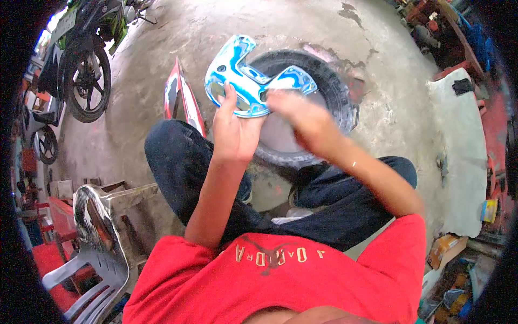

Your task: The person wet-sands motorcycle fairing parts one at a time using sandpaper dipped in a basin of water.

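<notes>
The left hand (237,132) grips a blue-and-white panel (245,86) over the left edge of a tyre (339,92), while the blurred right hand (308,121) seems to touch it, its grasp impossible to tell.

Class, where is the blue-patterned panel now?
In the head view's upper centre, the blue-patterned panel is in the left hand, partly hiding the tyre.

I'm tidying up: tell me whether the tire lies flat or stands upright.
Flat: from above, the tire shows as a broad ring, side facing up.
</notes>
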The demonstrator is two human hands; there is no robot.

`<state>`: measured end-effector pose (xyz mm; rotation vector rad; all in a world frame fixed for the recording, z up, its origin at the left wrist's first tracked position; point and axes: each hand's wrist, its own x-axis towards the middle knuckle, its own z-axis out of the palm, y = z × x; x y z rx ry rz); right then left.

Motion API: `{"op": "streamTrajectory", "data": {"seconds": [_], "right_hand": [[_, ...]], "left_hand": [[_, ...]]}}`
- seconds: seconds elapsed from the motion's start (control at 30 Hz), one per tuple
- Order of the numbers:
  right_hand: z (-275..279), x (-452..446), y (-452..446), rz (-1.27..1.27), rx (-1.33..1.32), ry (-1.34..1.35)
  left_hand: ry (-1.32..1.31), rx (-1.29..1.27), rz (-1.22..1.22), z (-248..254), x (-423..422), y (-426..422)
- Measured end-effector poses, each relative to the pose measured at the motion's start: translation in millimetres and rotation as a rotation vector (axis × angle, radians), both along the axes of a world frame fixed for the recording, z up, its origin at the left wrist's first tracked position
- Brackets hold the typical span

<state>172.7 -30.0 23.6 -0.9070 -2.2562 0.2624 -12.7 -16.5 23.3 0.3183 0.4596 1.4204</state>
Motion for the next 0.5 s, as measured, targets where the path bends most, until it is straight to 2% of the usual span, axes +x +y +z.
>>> {"op": "streamTrajectory", "data": {"seconds": [0.1,0.2,0.27,0.33,0.4,0.5], "right_hand": [[-13.6,26.8,40.0,-0.276,-0.108,0.008],[-13.7,3.4,6.9,-0.111,0.019,0.002],[-16.3,6.9,12.3,-0.110,0.037,0.001],[-18.7,13.3,22.5,-0.114,0.050,0.008],[-11.7,20.0,38.3,-0.285,-0.105,-0.002],[-9.2,-5.0,0.3,-0.041,0.045,-0.041]], "left_hand": [[-0.017,-0.041,0.019,8.2,2.6,-4.3],[-0.031,-0.051,0.025,-0.9,3.6,-1.8],[-0.024,-0.015,0.021,-11.1,-0.1,2.2],[-0.035,-0.014,-0.007,-0.4,0.7,-3.2],[-0.031,0.005,-0.029,4.2,2.9,-5.2],[-0.015,0.004,0.027,-9.2,3.4,0.1]]}}
